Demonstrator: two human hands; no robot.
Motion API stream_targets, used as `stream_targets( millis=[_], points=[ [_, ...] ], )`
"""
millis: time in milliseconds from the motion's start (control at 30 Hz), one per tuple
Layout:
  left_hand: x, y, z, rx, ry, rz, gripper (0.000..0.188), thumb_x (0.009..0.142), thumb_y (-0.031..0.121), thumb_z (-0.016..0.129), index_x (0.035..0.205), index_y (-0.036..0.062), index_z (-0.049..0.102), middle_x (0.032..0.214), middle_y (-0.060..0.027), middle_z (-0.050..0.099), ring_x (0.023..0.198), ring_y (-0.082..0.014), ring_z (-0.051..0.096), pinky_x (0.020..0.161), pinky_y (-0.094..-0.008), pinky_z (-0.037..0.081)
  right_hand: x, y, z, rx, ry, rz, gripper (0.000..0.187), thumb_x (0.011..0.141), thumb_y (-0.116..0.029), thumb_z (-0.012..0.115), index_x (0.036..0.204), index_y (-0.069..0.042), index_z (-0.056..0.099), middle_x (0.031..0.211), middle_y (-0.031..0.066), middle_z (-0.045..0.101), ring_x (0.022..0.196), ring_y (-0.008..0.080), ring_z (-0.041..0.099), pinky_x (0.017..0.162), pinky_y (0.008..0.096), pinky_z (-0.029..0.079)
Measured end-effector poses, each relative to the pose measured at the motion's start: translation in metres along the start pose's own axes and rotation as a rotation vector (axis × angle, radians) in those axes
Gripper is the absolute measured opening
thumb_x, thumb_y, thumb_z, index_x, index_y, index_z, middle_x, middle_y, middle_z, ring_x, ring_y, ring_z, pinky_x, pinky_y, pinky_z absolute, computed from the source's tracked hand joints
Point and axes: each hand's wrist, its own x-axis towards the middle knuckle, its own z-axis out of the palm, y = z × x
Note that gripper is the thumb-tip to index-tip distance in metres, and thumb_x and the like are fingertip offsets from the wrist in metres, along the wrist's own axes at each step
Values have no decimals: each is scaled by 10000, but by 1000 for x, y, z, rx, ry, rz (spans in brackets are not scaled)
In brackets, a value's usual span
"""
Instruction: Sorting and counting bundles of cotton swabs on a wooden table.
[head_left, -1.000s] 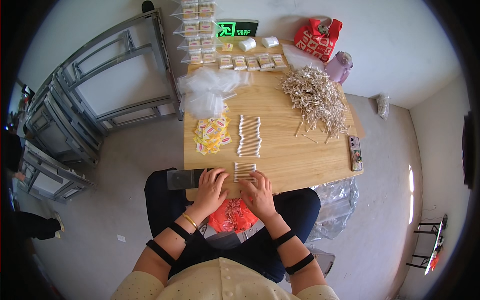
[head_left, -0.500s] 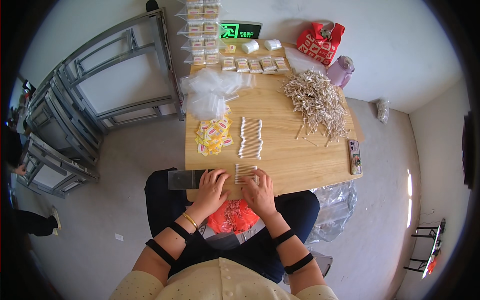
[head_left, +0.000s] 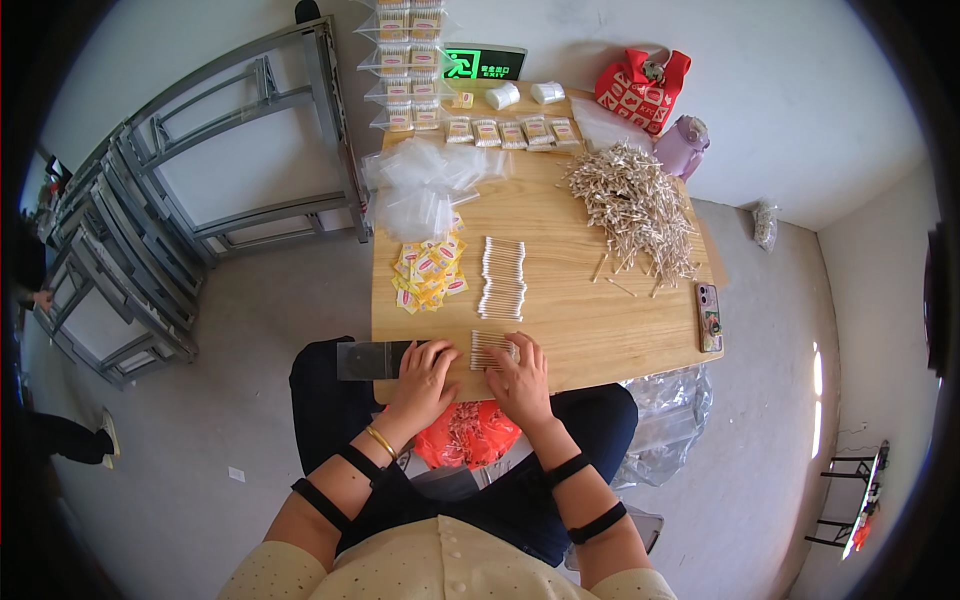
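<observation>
A short row of cotton swabs (head_left: 486, 350) lies side by side near the table's front edge. My right hand (head_left: 520, 378) rests at the row's right end, fingers bent and apart, fingertips touching the swabs. My left hand (head_left: 425, 375) lies palm down just left of the row, fingers stretched out, over the right end of a clear, dark-edged plastic sleeve (head_left: 365, 361). That sleeve juts past the table's left corner. Farther up is a longer, wavy line of cotton swabs (head_left: 502, 278). Yellow-and-white paper cards (head_left: 428, 272) form a loose heap to its left.
A big pile of loose swabs (head_left: 640, 210) covers the right back. Clear bags (head_left: 425, 185) are heaped at left. Packed swab bags (head_left: 512, 132) line the back, beside a tall stack of packs (head_left: 410, 60). A phone (head_left: 709, 318) lies at the right edge; a purple bottle (head_left: 682, 145) stands behind.
My right hand has shifted slightly, its fingers still at the right end of the short swab row. My left hand stays almost still. The whole view has moved a little.
</observation>
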Motion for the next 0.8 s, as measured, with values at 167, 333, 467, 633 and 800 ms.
stream_targets(
  millis=[167,333,467,633,800],
  points=[
    [0,-1,-1,-3,2,4,584,824,185,791,1342,96,535,1356,-104,502,1332,-321,475,1201,-546,292,0,1,3,-20,-13,6,376,866,-212,714,1235,-153,668,1336,161,527,1329,380,469,1083,502,401],
    [-1,-1,-1,-2,-5,2,580,830,193,789,1341,96,532,1362,-105,498,1337,-321,472,1202,-549,290,4,2,2,0,-2,13,378,865,-210,712,1236,-152,669,1329,161,529,1316,375,474,1080,501,400],
    [-1,-2,1,6,-13,-7,574,835,196,787,1339,97,531,1367,-104,497,1344,-321,467,1205,-549,290,7,4,4,-2,14,26,376,867,-212,711,1236,-147,670,1332,161,529,1312,375,473,1082,502,396],
    [-1,-1,0,1,-10,-5,575,833,195,787,1339,98,530,1370,-105,495,1346,-322,465,1209,-547,288,8,5,4,-5,-3,36,370,872,-216,709,1233,-143,672,1336,163,527,1313,377,472,1085,503,395],
    [-2,-2,1,2,-10,-8,576,830,194,790,1335,96,531,1369,-105,494,1341,-322,467,1211,-548,286,10,6,4,0,-7,31,360,873,-208,707,1224,-137,670,1338,164,528,1313,378,472,1086,502,395]
  ],
)
